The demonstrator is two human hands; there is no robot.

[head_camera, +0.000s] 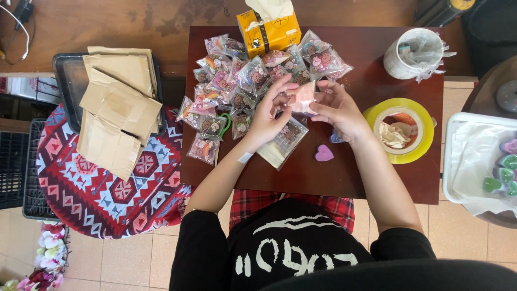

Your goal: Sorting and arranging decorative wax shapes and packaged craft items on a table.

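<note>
Fingers of left hand [267, 116] and right hand [338, 110] pinched on small clear sachet [302, 98], pinkish, held above dark red table [377, 172] | heap of filled sachets [242, 81] behind | stack of empty sleeves [284, 143] beneath | yellow tissue box [269, 33] at far edge | brown envelopes [116, 108] left | purple heart [323, 153] beside wrist.

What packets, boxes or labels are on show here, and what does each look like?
Small pink packet: pinched between left hand and right hand.
Heap of clear, colourful little bags: table's far left.
Yellow tissue box: far edge.
Stack of empty clear sleeves: under the left wrist.
Brown paper envelopes: dark tray, left.
</note>
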